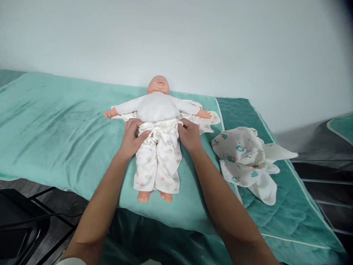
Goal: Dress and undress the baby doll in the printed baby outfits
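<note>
A baby doll (pixel 158 85) lies on its back with its arms spread wide and its feet toward me. Its torso and arms are white cloth. Patterned white baby pants (pixel 167 162) cover its legs, the bare feet showing below the cuffs. My left hand (pixel 132 137) grips the waistband at the doll's hip on the left of the view, thumb across the front. On the other side my right hand (pixel 190 134) pinches the waistband, fingers closed. Under the doll's back and arms lies a patterned white baby shirt (pixel 212 118), mostly hidden by the doll.
A crumpled white cloth garment (pixel 242 154) with teal prints lies to the right. Beneath everything spreads a light green blanket (pixel 68 132) over a darker quilted bed cover (pixel 284 213). A white wall (pixel 176 44) stands behind. A black chair (pixel 22 224) is at lower left.
</note>
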A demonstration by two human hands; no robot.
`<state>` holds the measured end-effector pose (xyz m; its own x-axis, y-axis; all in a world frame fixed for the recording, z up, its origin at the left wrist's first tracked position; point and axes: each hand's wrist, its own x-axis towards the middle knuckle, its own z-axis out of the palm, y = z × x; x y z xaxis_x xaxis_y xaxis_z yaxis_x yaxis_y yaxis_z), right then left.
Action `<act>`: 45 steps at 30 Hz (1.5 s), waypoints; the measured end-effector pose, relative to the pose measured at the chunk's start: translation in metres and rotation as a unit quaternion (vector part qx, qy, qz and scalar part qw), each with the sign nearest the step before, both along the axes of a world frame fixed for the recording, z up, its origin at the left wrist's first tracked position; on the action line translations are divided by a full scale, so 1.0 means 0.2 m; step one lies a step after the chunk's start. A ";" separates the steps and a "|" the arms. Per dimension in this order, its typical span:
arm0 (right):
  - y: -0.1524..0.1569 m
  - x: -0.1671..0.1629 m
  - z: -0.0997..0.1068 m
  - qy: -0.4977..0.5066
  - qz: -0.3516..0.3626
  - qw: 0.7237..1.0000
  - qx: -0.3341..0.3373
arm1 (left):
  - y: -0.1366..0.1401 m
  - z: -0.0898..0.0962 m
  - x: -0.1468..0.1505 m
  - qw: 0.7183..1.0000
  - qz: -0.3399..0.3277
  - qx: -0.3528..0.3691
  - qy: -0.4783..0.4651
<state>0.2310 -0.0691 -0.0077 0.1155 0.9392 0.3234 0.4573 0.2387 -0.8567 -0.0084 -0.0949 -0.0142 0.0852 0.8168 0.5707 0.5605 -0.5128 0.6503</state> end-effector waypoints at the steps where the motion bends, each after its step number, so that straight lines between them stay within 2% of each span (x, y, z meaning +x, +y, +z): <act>1: -0.03 0.00 0.00 0.003 0.001 1.000 -0.003 | 0.01 -0.01 0.00 1.000 0.004 -0.002 0.002; 5: -0.22 -0.03 -0.02 -0.009 0.019 0.999 -0.024 | 0.05 -0.03 0.01 1.000 0.020 0.009 0.001; 8: -0.36 -0.03 -0.03 -0.005 0.062 0.997 -0.047 | 0.06 -0.04 0.01 1.000 0.019 0.016 -0.004; 11: -0.42 -0.04 -0.01 0.029 0.126 0.988 -0.080 | 0.07 -0.05 0.01 0.999 0.021 -0.007 -0.042; 14: -0.40 -0.04 0.02 0.064 0.182 0.973 -0.126 | 0.09 -0.06 0.02 0.993 0.023 -0.064 -0.096; 17: -0.34 -0.04 0.03 0.087 0.183 0.969 -0.144 | 0.12 -0.06 0.04 0.989 0.027 -0.082 -0.118; 26: -0.10 0.00 -0.03 0.053 0.119 0.986 -0.108 | 0.33 -0.01 0.10 0.998 0.043 0.002 -0.035; 31: -0.06 0.00 -0.05 0.039 0.081 0.991 -0.100 | 0.38 0.00 0.11 0.999 0.046 0.016 -0.003; 35: -0.07 -0.01 -0.04 0.024 0.069 0.993 -0.090 | 0.30 0.00 0.11 0.999 0.043 0.022 -0.010; 42: -0.06 0.00 -0.06 0.013 0.051 0.996 -0.074 | -0.09 -0.02 0.09 1.000 0.016 -0.021 0.002; 45: -0.07 0.00 -0.06 0.012 0.039 0.997 -0.070 | -0.15 -0.03 0.09 0.999 0.014 -0.050 0.002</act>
